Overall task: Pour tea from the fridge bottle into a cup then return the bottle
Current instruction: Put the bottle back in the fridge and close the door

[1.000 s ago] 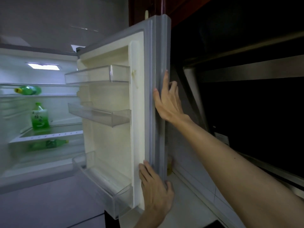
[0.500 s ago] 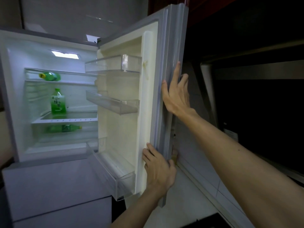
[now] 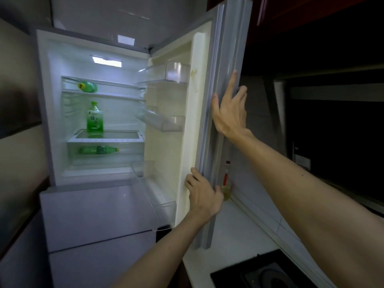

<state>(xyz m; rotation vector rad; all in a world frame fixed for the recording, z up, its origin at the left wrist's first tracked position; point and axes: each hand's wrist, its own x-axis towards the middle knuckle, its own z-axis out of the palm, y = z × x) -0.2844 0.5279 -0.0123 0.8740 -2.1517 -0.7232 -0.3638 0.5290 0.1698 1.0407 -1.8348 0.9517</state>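
Fridge door [image 3: 209, 121] is swung wide open, edge-on to the camera, and both hands are on it. Right hand [image 3: 229, 110] sits high on the door's outer edge, palm flat against it, fingers [image 3: 231, 85] spread and pointing up: pressing, not clenched around anything. Left hand [image 3: 204, 194] is lower on the same edge, fingers curled around the gasket side, thumb on the outer face, so it grips the door itself.

Upright tea bottle [image 3: 95, 118], green with a green cap, stands inside the fridge [image 3: 43, 104] on the middle glass shelf [image 3: 108, 139], well left of the door and untouched. A second green bottle [image 3: 87, 86] lies on its side on the shelf above, yellow cap facing out. A third green bottle [image 3: 99, 150] lies flat in the drawer space just below the middle shelf.

Door bins [image 3: 166, 76] on the door's inner face look empty. Interior light [image 3: 107, 61] is on, up and left of the door.

Right of the door, behind its lower edge: a small red-capped bottle [image 3: 227, 179] against the wall on the white counter [image 3: 239, 235]. A dark cooktop [image 3: 259, 271] sits on that counter, below and right of the door.
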